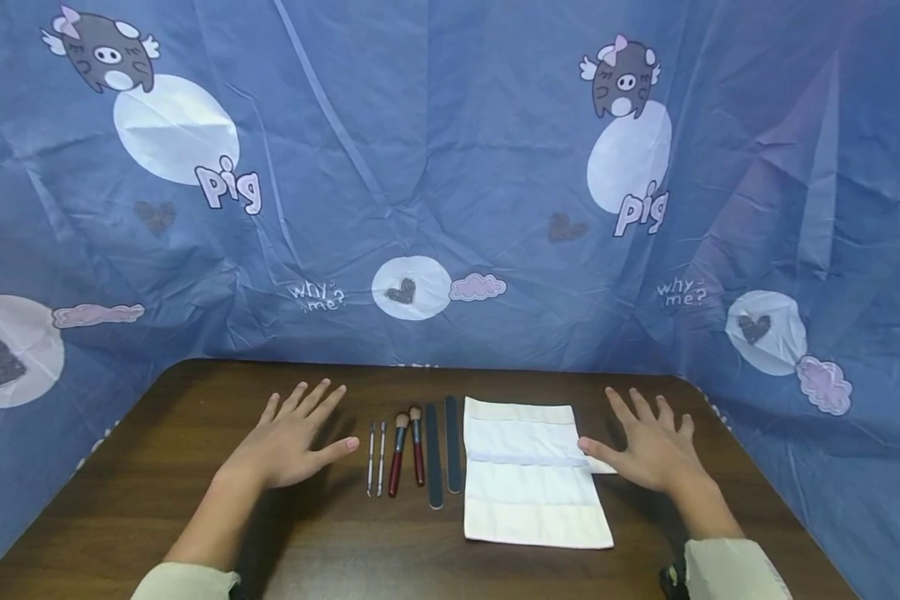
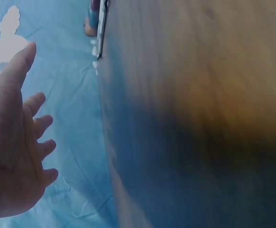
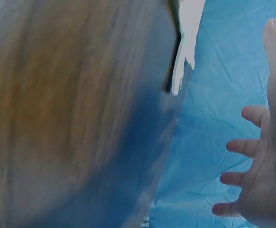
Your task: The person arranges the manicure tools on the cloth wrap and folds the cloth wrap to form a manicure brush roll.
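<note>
Left hand (image 1: 288, 446): fingers straight and spread apart; the thumb points toward two slim metal tools (image 1: 381, 458), which lie just beyond its tip.
Right hand (image 1: 648, 450): fingers straight and spread apart; in the head view the thumb tip overlaps the right edge of the white cloth (image 1: 525, 492).
Tool row: from left to right, the metal tools, two red-handled brushes (image 1: 397, 458) with bristles pointing away from the person, and two dark flat files (image 1: 434, 458).
Cloth: flat, creased, just beside the right-hand file; a small corner protrudes beneath the right thumb.
Left wrist view: palm side of the left hand, raised above the table (image 1: 330, 550); one brush tip and a metal tool show at the table edge.
Right wrist view: a gap between thumb and cloth, hidden from the head camera.
Between hands: tools, brushes, files and cloth; the row separates the left hand from the cloth.
Backdrop: blue printed curtain (image 1: 435, 183) behind the table.
</note>
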Available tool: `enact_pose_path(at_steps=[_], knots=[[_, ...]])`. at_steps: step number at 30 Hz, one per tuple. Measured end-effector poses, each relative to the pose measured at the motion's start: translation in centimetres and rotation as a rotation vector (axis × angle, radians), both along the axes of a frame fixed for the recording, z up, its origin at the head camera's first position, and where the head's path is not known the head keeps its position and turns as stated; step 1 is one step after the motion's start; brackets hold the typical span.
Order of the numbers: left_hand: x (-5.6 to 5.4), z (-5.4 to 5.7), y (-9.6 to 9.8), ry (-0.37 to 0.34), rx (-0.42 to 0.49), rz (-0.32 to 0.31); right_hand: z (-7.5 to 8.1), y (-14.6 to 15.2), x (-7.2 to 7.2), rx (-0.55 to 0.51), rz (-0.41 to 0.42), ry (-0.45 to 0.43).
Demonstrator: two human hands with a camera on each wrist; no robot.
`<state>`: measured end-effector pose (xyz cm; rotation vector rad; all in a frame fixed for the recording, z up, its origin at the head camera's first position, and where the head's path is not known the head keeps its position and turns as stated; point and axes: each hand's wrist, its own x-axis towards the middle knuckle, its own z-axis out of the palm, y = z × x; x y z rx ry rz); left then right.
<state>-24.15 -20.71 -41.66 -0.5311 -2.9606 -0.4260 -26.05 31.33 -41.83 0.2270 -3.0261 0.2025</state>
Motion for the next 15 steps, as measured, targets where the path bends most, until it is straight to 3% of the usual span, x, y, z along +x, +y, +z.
enact_pose_path(at_steps=[7, 15], knots=[[-1.1, 0.2, 2.1, -0.02, -0.012, -0.035, 0.0, -1.2, -0.6, -0.015, 0.014, 0.007], [-2.2, 0.5, 4.9, -0.021, -0.019, -0.114, -0.1, -3.2, -1.5, -0.038, 0.03, 0.083]])
